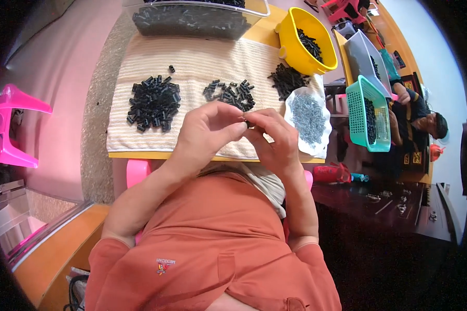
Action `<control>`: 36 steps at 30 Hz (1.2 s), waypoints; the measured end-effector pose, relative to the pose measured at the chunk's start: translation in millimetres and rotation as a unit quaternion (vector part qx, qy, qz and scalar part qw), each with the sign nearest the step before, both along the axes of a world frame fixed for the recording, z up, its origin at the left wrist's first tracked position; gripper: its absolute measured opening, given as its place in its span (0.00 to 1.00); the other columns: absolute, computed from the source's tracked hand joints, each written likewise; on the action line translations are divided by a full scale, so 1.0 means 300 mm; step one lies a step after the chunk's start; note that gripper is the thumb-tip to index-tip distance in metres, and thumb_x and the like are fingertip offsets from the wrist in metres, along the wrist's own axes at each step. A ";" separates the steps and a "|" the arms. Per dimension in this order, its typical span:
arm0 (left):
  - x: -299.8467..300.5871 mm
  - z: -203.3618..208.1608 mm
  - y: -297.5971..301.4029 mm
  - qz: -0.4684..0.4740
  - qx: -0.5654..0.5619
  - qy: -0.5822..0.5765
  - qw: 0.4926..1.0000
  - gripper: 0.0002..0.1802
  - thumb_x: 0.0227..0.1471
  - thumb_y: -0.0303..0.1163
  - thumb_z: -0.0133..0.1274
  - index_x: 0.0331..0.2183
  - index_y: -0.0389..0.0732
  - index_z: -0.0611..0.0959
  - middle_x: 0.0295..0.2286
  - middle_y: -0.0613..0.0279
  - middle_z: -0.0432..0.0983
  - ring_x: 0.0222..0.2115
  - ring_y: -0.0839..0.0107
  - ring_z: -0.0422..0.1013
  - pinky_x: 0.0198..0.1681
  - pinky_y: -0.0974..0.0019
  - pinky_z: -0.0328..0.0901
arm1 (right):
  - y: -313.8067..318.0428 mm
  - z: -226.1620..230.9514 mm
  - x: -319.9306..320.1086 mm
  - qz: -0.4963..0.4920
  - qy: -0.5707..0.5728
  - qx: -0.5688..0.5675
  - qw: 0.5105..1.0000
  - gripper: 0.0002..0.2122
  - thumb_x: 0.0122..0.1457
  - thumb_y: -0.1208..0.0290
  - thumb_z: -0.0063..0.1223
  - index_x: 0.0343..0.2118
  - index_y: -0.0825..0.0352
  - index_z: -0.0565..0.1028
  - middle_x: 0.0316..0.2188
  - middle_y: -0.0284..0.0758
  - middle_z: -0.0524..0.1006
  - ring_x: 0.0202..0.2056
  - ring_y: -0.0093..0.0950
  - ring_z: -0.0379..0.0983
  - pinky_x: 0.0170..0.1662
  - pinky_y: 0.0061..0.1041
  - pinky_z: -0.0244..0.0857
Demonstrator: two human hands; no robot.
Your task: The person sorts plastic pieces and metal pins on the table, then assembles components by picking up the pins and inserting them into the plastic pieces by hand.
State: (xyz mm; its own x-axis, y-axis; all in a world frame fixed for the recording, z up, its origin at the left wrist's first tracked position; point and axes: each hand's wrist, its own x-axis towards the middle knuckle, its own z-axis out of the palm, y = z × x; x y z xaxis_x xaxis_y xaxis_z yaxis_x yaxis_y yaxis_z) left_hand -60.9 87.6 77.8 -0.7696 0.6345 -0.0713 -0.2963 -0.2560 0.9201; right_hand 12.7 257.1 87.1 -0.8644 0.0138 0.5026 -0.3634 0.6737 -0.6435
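My left hand and my right hand meet fingertip to fingertip above the near edge of a striped towel. Thumbs and forefingers pinch a small black piece, mostly hidden by the fingers. Just beyond the hands lies a loose scatter of short black cylinders. To the left is a bigger heap of black cylinders, with one lying apart above it. On the right, a pile of slimmer black parts sits beyond a white scalloped dish of small shiny clear or metallic pieces.
A clear bin of dark parts stands at the far edge, beside a yellow tub holding black pieces. Off right are a green basket, a grey bin and another person. A pink stool stands left.
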 end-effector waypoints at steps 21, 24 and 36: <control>-0.038 -0.038 -0.017 -0.098 0.020 -0.198 0.975 0.11 0.53 0.25 0.59 0.40 0.36 0.80 0.32 0.62 0.79 0.31 0.73 0.77 0.37 0.69 0.75 | 0.141 -0.029 0.060 -0.105 -0.127 0.003 0.986 0.12 0.49 0.79 0.66 0.38 0.68 0.78 0.32 0.36 0.78 0.24 0.24 0.74 0.28 0.22 0.69; -0.033 -0.043 -0.015 -0.096 0.029 -0.196 0.975 0.11 0.53 0.26 0.59 0.40 0.36 0.81 0.33 0.62 0.79 0.32 0.73 0.77 0.38 0.69 0.75 | 0.162 -0.051 0.067 -0.117 -0.153 0.039 0.981 0.11 0.50 0.77 0.65 0.37 0.67 0.78 0.32 0.36 0.78 0.24 0.27 0.75 0.29 0.24 0.69; -0.038 -0.064 -0.012 -0.078 0.025 -0.172 0.982 0.10 0.53 0.25 0.59 0.40 0.37 0.80 0.36 0.57 0.80 0.34 0.73 0.76 0.40 0.69 0.74 | 0.142 -0.112 0.033 -0.080 -0.230 0.213 0.946 0.06 0.58 0.69 0.53 0.36 0.61 0.78 0.37 0.36 0.76 0.34 0.41 0.76 0.38 0.37 0.71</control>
State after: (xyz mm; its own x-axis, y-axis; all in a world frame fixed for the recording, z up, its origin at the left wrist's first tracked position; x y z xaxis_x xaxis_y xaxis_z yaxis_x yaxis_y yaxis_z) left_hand -72.2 84.0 58.6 -0.5988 0.7521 -0.2753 -0.6259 -0.2251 0.7467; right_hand 22.5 299.8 53.4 -0.9970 0.0446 0.0625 0.0186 0.9301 -0.3669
